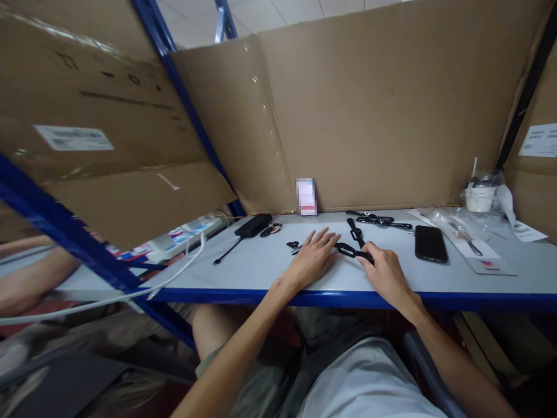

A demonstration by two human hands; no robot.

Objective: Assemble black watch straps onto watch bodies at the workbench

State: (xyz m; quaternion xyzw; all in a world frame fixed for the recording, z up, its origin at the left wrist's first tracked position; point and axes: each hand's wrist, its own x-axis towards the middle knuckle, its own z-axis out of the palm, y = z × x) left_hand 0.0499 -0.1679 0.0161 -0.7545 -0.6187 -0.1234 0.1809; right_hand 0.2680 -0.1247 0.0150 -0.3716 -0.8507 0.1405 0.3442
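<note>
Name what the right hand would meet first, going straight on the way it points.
Apart from the held black strap, the right hand would probably meet the second black strap, lying just beyond; depth is unclear.

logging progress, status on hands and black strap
Right hand holding black strap. Left hand palm-down at strap's left end. Second black strap close behind.

this looks like a workshop or warehouse workstation: a grey tabletop with a blue edge (pixel 256 273) stands within blue painted metal posts (pixel 186 101), and a large brown cardboard sheet (pixel 383 116) walls off the far side. on the left, another cardboard wall bears a white printed label (pixel 73 138); past it, another person's bare arm (pixel 41 276) shows. pale ceiling panels (pixel 300 8) hang above.
</note>
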